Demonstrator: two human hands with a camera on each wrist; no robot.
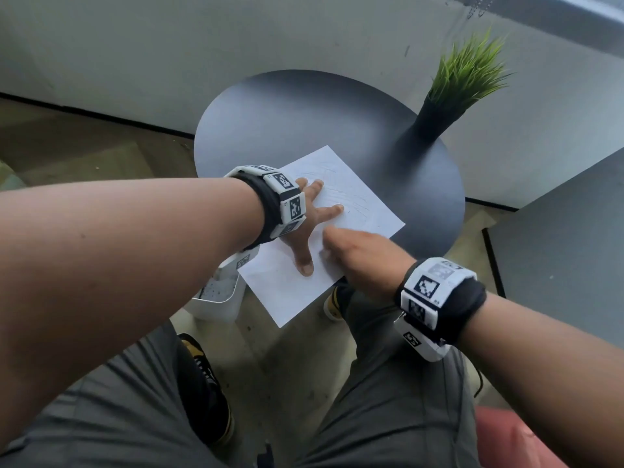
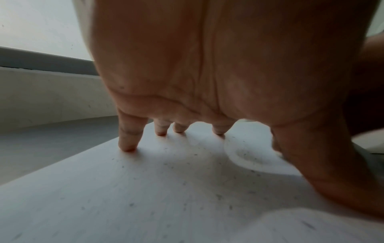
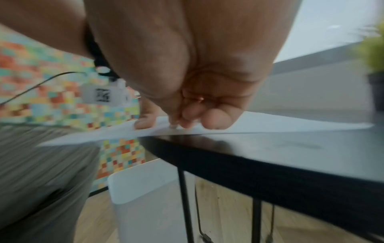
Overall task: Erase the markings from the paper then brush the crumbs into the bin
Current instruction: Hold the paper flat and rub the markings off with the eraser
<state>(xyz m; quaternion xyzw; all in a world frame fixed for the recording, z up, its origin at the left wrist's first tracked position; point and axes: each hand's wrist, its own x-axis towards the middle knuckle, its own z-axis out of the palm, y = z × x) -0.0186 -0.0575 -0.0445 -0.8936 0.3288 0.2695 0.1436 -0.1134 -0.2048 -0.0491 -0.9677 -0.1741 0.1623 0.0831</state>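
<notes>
Surface: Right now we see a round dark surface (image 1: 287, 116) on thin black legs, with a green grass plant in a black vase (image 1: 435, 119) at its far right edge.
Room: wood floor, a pale wall behind, and a multicoloured checkered panel in the right wrist view.
Paper: the white paper (image 1: 358, 201) lies on the near part of the surface, its near corner overhanging the edge; faint pencil lines show on its far half, and we see dark crumbs scattered over it in the left wrist view.
Bin: a white bin (image 1: 216, 298) stands on the floor just below the overhanging corner.
Left hand: our left hand (image 1: 309, 224) is spread flat, fingertips (image 2: 126, 148) pressing the paper.
Right hand: our right hand (image 1: 358, 255) is curled, fingers bunched against the paper; what it pinches we cannot tell.
</notes>
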